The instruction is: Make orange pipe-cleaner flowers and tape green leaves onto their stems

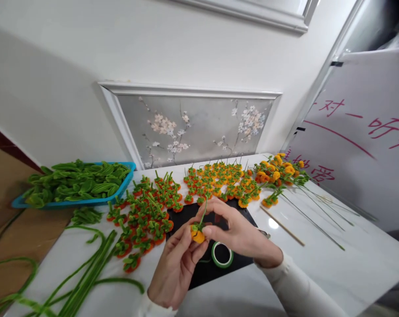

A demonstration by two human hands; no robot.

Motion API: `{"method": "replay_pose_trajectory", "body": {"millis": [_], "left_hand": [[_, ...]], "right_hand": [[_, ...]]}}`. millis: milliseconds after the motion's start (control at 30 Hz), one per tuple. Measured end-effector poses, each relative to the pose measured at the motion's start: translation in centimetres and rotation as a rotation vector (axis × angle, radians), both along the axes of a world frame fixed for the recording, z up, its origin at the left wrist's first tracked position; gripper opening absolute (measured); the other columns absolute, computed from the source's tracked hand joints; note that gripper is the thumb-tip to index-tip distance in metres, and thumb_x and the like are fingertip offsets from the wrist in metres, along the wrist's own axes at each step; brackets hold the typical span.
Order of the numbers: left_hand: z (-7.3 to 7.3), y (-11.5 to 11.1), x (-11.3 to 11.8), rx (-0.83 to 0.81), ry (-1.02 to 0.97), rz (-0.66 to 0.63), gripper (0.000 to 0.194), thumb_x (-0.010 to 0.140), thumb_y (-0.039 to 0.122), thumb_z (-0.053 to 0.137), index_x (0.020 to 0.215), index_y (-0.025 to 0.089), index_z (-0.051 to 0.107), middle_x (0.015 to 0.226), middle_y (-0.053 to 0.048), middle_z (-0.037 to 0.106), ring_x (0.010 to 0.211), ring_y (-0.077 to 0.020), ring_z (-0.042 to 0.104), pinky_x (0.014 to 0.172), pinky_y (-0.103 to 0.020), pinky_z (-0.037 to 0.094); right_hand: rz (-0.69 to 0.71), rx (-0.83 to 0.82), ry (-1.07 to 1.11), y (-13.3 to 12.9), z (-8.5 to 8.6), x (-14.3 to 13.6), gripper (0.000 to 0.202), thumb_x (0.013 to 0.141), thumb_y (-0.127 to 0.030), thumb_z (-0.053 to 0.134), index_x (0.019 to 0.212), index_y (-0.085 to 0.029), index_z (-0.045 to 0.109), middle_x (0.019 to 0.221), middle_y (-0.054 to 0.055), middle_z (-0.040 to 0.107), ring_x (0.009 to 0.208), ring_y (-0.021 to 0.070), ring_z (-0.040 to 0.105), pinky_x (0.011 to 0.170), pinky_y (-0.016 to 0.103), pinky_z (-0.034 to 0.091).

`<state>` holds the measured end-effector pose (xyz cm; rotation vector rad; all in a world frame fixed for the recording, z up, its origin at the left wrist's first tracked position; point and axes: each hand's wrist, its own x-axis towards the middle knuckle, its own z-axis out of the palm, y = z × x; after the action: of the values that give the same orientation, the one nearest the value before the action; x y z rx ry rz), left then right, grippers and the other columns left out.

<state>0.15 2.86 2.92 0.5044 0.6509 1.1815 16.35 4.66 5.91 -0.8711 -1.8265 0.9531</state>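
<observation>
Between my two hands is an orange pipe-cleaner flower [198, 235] with a green base and a thin green stem pointing up. My left hand [179, 259] pinches the flower head from the left and below. The fingers of my right hand [230, 229] close on its green base and stem from the right. Beneath my hands lies a black mat [202, 275], and on it a roll of green tape [222, 255] rests flat. Rows of orange flowers with upturned green bases [219, 176] stand just beyond my hands.
A blue tray [131, 178] heaped with green fuzzy leaves stands at the back left. Red-orange flowers [143, 220] and long green pipe cleaners [90, 273] lie to the left. Finished-looking stemmed flowers [278, 169], a wooden stick [283, 226] and thin stems [313, 220] lie to the right.
</observation>
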Motion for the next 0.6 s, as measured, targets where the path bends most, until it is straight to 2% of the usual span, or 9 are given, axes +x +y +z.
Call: {"method": "replay_pose_trajectory", "body": {"millis": [133,367,600], "left_hand": [[-0.3,0.1,0.1,-0.006,-0.015,-0.002,0.02,0.075,0.018,0.07,0.095,0.017,0.072,0.094,-0.007,0.075,0.088,-0.019,0.071,0.075,-0.022,0.059],[-0.4,-0.3,0.3,0.041,0.094,0.023,0.026,0.072,0.025,0.073,0.097,0.02,0.073,0.096,-0.006,0.075,0.086,-0.0195,0.07,0.067,-0.019,0.058],[-0.5,-0.5,0.4,0.083,0.117,0.06,0.028,0.067,0.017,0.078,0.093,0.021,0.072,0.088,-0.001,0.074,0.075,-0.0102,0.067,0.069,-0.014,0.055]], "right_hand": [[0.003,-0.066,0.134,-1.0,-1.2,-0.9,0.019,0.085,-0.025,0.055,0.103,-0.019,0.058,0.121,0.008,0.05,0.109,0.0184,0.05,0.089,0.03,0.043],[-0.046,-0.118,0.244,-1.8,-1.2,-2.3,0.013,0.082,-0.021,0.056,0.094,-0.018,0.057,0.115,0.006,0.055,0.088,0.0149,0.056,0.08,0.027,0.046],[-0.105,-0.119,0.306,-2.0,-1.7,-3.3,0.007,0.079,-0.013,0.053,0.084,-0.018,0.054,0.109,0.006,0.057,0.092,0.0155,0.056,0.08,0.026,0.045]]}}
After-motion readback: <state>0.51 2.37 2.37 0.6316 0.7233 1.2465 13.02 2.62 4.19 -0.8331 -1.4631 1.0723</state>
